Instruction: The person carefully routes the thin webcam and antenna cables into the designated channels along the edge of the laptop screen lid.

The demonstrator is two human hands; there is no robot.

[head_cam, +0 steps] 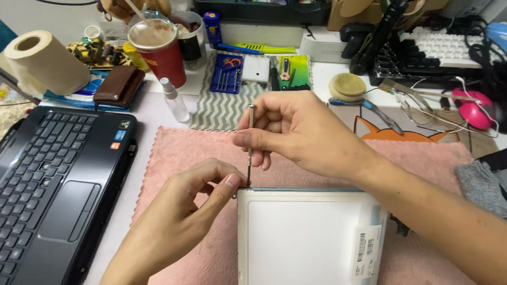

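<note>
Fingers (pixel 264 113) of the right hand (pixel 296 134) are pinched closed around the upper shaft of a slim screwdriver (pixel 250 145), which stands nearly upright with its tip at the top left corner of a flat white panel (pixel 301 237). Thumb and forefinger of the left hand (pixel 185 216) are drawn together at that same corner, their tips touching the panel's edge just beside the screwdriver tip; whether they grip anything small there cannot be told. That panel lies on a pink towel (pixel 179 153) spread over the middle of the worktop, its far edge running across under the right wrist, and a barcode sticker (pixel 366 250) sits near its right edge. An open black laptop (pixel 53 179) rests along the left edge of the worktop. Toward the back edge stand a roll of paper (pixel 45 60), a brown wallet (pixel 119 84), a red cup (pixel 158 50) and a small clear spray bottle (pixel 174 100), the bottle close to the towel's far left corner. A blue case of screwdriver bits (pixel 227 74) lies on a striped cloth (pixel 222 108) behind the hands, and a pink mouse (pixel 472 108) sits near the right edge.
</note>
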